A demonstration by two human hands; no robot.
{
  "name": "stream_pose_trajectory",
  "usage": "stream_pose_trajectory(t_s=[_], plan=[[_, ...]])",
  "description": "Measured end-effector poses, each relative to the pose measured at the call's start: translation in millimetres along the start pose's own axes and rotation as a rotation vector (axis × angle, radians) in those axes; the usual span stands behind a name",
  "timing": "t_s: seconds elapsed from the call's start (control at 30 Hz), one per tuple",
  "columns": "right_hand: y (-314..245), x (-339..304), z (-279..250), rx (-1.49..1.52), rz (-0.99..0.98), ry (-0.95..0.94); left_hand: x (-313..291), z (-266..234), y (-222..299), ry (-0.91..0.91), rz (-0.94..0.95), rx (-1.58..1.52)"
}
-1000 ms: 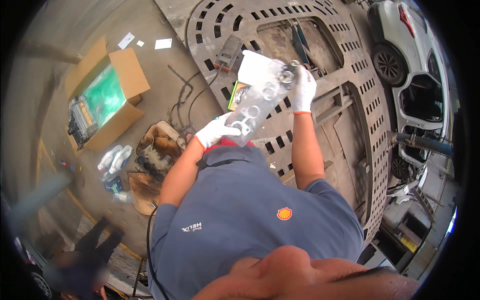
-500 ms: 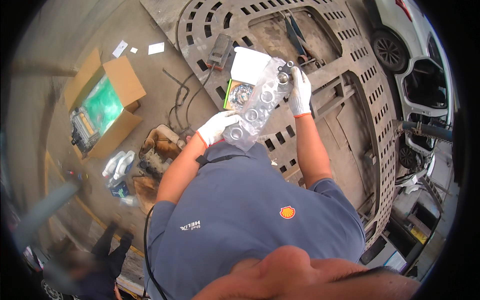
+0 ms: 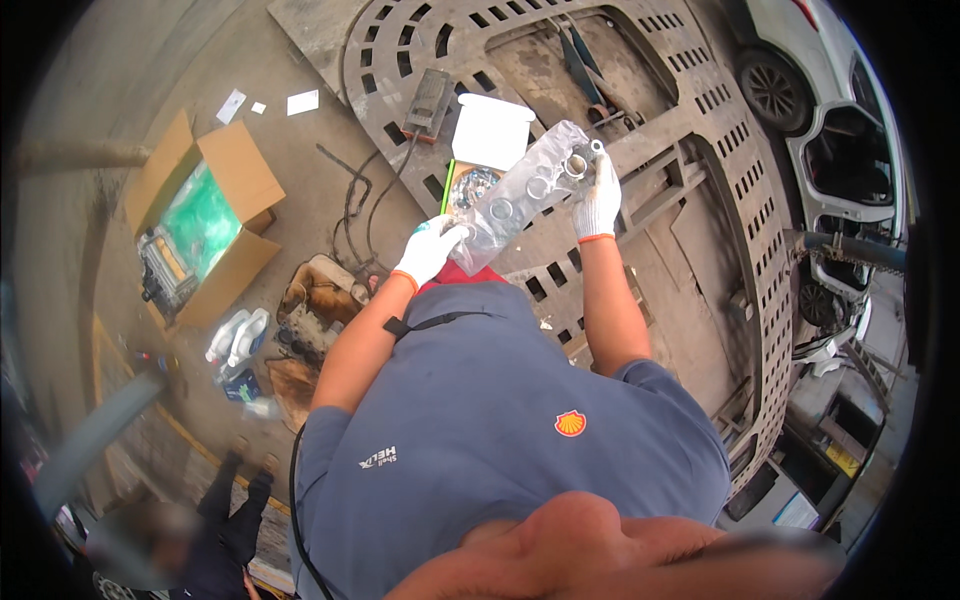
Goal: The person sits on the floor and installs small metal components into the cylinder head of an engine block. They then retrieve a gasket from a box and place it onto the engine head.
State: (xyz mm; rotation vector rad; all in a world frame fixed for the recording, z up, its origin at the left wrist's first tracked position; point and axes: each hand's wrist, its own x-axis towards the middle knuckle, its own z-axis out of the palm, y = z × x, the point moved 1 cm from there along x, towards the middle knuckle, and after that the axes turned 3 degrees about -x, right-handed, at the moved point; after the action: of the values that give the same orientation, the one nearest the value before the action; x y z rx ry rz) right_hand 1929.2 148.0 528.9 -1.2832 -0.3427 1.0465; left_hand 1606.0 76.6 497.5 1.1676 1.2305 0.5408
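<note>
A clear plastic bag stretches between my two white-gloved hands. Inside it lies a long flat gasket with several round openings, and its dark far end shows near my right fingers. My left hand is closed on the bag's near corner. The fingers of my right hand are closed on the gasket's far end; whether plastic is also pinched there cannot be made out. Just beyond the bag sits an open box with a white lid, holding small shiny packaged parts.
A slotted metal platform spreads ahead and right, with a pedal unit and cable on it. Left are an open cardboard box, white bottles and a worn brown bag. A person is at lower left; a white car stands right.
My left hand has risen a little, and my right hand has drawn slightly nearer. The bag has tilted with them, its far edge now standing up beyond the gasket.
</note>
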Motion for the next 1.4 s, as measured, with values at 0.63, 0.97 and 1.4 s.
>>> stream_pose_trajectory(t_s=[0.63,0.97,1.4], plan=[[-5.3,54.0,-61.1,0.087,-0.003,0.195,8.0,5.2,23.5,-0.139,-0.033,-0.205],[-54.7,69.3,-93.5,0.141,-0.085,0.413,9.0,-8.6,-23.4,-0.139,-0.043,0.055],[-101.3,21.4,-26.3,-0.016,-0.309,0.005,48.0,-4.6,-69.8,0.036,-0.14,0.225]])
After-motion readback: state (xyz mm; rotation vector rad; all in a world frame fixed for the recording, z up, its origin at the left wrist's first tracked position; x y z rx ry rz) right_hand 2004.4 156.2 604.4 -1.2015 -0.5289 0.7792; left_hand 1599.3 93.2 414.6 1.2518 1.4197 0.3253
